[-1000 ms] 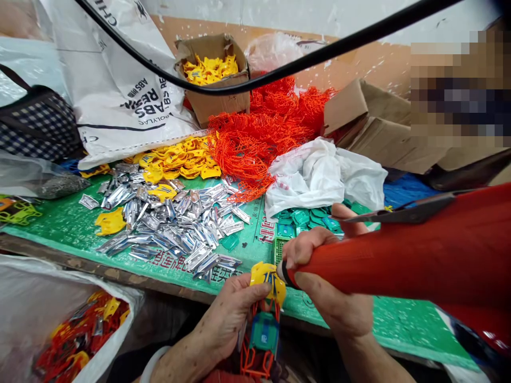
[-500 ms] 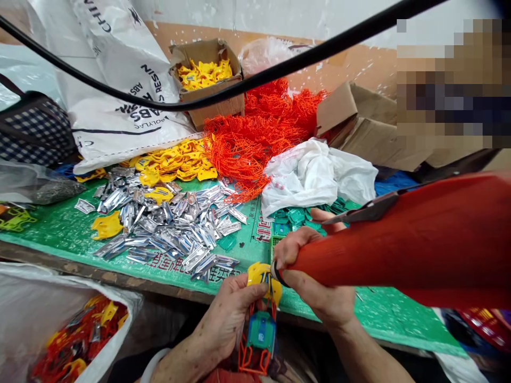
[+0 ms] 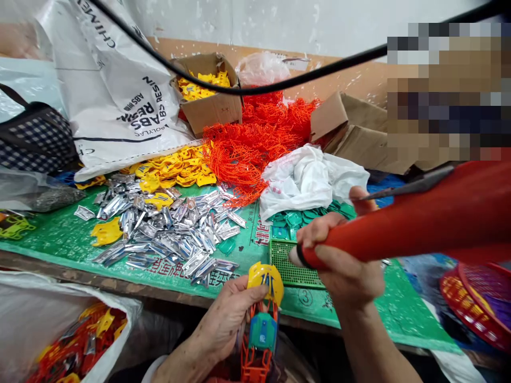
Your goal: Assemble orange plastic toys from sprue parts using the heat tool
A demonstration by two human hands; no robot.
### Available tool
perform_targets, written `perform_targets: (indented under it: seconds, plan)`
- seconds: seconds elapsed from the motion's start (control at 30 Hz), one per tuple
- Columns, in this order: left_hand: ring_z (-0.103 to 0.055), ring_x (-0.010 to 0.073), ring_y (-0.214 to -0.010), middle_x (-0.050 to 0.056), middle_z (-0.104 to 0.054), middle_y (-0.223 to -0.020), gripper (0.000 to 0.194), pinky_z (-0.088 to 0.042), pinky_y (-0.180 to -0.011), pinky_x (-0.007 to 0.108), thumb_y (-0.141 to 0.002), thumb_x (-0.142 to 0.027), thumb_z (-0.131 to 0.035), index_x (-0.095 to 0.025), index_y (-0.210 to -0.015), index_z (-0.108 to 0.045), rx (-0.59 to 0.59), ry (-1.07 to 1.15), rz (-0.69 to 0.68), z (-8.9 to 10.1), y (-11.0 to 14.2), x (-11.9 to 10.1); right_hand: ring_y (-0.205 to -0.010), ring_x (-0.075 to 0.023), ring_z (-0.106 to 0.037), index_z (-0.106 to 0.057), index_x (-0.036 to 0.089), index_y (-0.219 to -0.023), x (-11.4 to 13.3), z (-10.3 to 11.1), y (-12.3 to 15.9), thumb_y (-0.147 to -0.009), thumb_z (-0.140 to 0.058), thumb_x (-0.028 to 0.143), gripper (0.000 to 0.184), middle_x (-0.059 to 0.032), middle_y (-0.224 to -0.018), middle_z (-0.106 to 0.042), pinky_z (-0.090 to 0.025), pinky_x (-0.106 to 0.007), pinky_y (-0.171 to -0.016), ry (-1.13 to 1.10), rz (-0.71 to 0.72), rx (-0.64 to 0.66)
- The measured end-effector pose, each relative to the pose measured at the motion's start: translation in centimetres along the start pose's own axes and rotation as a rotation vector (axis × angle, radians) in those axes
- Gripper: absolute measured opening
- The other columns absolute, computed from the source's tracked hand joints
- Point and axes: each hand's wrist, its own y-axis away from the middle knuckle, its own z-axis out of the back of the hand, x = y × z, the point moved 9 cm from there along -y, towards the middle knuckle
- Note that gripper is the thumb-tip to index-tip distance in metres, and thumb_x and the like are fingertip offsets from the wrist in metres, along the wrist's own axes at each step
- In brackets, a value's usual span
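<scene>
My left hand point(image 3: 223, 314) grips a plastic toy assembly point(image 3: 262, 331) at the table's front edge, its thumb lying on the yellow top piece. A green block sits in the middle of the assembly, over an orange-red frame. Wrapped in my right hand point(image 3: 347, 268) is a red power screwdriver point(image 3: 403, 229) with a dark lever along its top. Its pale tip points left, apart from the yellow piece and above a green mesh basket point(image 3: 293, 274). The screwdriver's rear end runs out of view at right.
Silver metal plates point(image 3: 171, 229) are spread at centre left, with yellow parts point(image 3: 175, 167) behind. Orange-red frames point(image 3: 255, 143) are heaped beside a white plastic bag point(image 3: 307, 178). Green parts point(image 3: 303, 218) lie before that bag. An open sack point(image 3: 123, 314) stands lower left; a black cable point(image 3: 275, 88) crosses overhead.
The screwdriver's tip has come off the yellow piece and moved up and right with my right hand, uncovering the green basket. My left hand still holds the assembly in nearly the same place.
</scene>
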Motion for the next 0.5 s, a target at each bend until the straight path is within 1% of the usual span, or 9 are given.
perform_targets:
  seconds: [0.03, 0.07, 0.1, 0.13, 0.2, 0.3, 0.4, 0.5]
  plan:
    - [-0.05, 0.0071, -0.039, -0.002, -0.059, -0.049, 0.03, -0.042, -0.04, 0.017, -0.059, -0.034, -0.088, -0.013, -0.065, -0.068, -0.004, 0.005, 0.001, 0.1, 0.0, 0.0, -0.056, -0.0138, -0.058, -0.059, 0.032, -0.113, 0.0, 0.9, -0.8, -0.064, -0.07, 0.008, 0.056, 0.0079, -0.066, -0.061, -0.053, -0.031, -0.058, 0.044, 0.033, -0.064]
    - [-0.05, 0.0071, -0.039, -0.002, -0.058, -0.048, 0.031, -0.042, -0.039, 0.017, -0.059, -0.035, -0.088, -0.014, -0.062, -0.065, -0.004, 0.009, -0.001, 0.2, 0.0, -0.1, -0.055, -0.0139, -0.057, -0.065, 0.027, -0.098, -0.4, 1.8, -1.5, -0.062, -0.07, 0.01, 0.041, 0.0069, -0.064, -0.06, -0.052, -0.03, -0.056, 0.087, 0.057, -0.119]
    - [-0.051, 0.0072, -0.039, -0.002, -0.058, -0.048, 0.032, -0.042, -0.04, 0.017, -0.06, -0.035, -0.088, -0.014, -0.06, -0.064, 0.0, 0.013, -0.001, 0.2, 0.0, -0.2, -0.055, -0.0143, -0.057, -0.066, 0.023, -0.083, -1.1, 2.6, -2.1, -0.061, -0.071, 0.012, 0.024, 0.0051, -0.063, -0.06, -0.05, -0.03, -0.053, 0.127, 0.055, -0.155]
    - [-0.052, 0.0073, -0.04, -0.002, -0.059, -0.049, 0.032, -0.042, -0.041, 0.017, -0.061, -0.034, -0.087, -0.014, -0.06, -0.063, 0.006, 0.016, 0.001, 0.2, 0.0, -0.2, -0.054, -0.0144, -0.057, -0.065, 0.02, -0.072, -2.0, 3.3, -2.6, -0.06, -0.072, 0.014, 0.015, 0.0039, -0.061, -0.06, -0.049, -0.03, -0.051, 0.155, 0.042, -0.193]
    - [-0.053, 0.0074, -0.042, -0.001, -0.06, -0.052, 0.03, -0.043, -0.043, 0.016, -0.063, -0.034, -0.087, -0.013, -0.064, -0.064, 0.011, 0.02, 0.008, 0.3, 0.0, -0.2, -0.052, -0.0134, -0.054, -0.064, 0.018, -0.064, -4.0, 4.1, -3.0, -0.058, -0.075, 0.015, 0.013, 0.0024, -0.061, -0.061, -0.045, -0.029, -0.048, 0.205, 0.002, -0.23]
    - [-0.055, 0.0076, -0.046, 0.0, -0.063, -0.058, 0.028, -0.044, -0.046, 0.016, -0.067, -0.033, -0.085, -0.013, -0.071, -0.066, 0.012, 0.014, 0.009, 0.6, 0.0, -0.2, -0.052, -0.0132, -0.054, -0.065, 0.017, -0.064, -6.0, 4.1, -2.9, -0.057, -0.076, 0.017, 0.013, 0.0021, -0.061, -0.062, -0.046, -0.03, -0.05, 0.251, -0.014, -0.228]
    - [-0.055, 0.0081, -0.05, 0.002, -0.066, -0.063, 0.028, -0.045, -0.048, 0.017, -0.069, -0.032, -0.084, -0.011, -0.079, -0.069, 0.018, 0.008, 0.01, 0.7, 0.0, -0.2, -0.054, -0.0146, -0.056, -0.065, 0.018, -0.063, -6.7, 3.6, -2.6, -0.057, -0.075, 0.021, 0.012, 0.0022, -0.058, -0.062, -0.047, -0.03, -0.05, 0.274, -0.001, -0.21]
    - [-0.056, 0.0084, -0.05, 0.002, -0.066, -0.063, 0.028, -0.046, -0.05, 0.018, -0.069, -0.032, -0.084, -0.011, -0.08, -0.07, 0.022, 0.025, 0.009, 0.7, 0.0, -0.1, -0.053, -0.0146, -0.056, -0.065, 0.018, -0.063, -6.7, 3.5, -2.5, -0.057, -0.074, 0.021, 0.012, 0.0022, -0.057, -0.061, -0.046, -0.03, -0.049, 0.288, 0.011, -0.206]
